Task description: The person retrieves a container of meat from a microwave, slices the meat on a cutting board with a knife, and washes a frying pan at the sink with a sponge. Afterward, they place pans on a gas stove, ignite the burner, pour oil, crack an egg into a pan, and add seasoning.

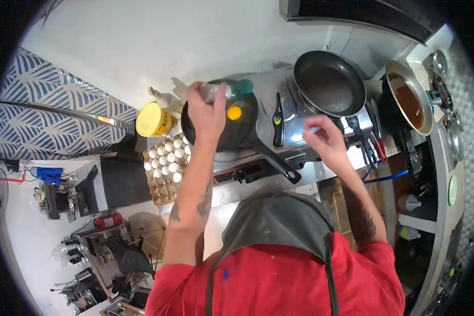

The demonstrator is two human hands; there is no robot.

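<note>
My left hand (207, 113) is closed around a small clear shaker bottle (237, 88) with a green end, held on its side over the back of a black frying pan (221, 134). In that pan lies an egg with a bright yellow yolk (234, 112). Its handle points toward my front right. My right hand (326, 142) hovers over the steel stove top, right of the pan, with its fingers curled together. Something small and pale shows at the fingertips, too small to name. Left of the pan stands a carton of white eggs (166, 158), its front cups without eggs.
A yellow tub (151, 120) stands behind the eggs. A second frying pan (329, 84) sits at the back right, and a black-handled utensil (278, 124) lies between the pans. Farther right are a bowl of brown sauce (408, 100) and red-handled tongs (378, 139).
</note>
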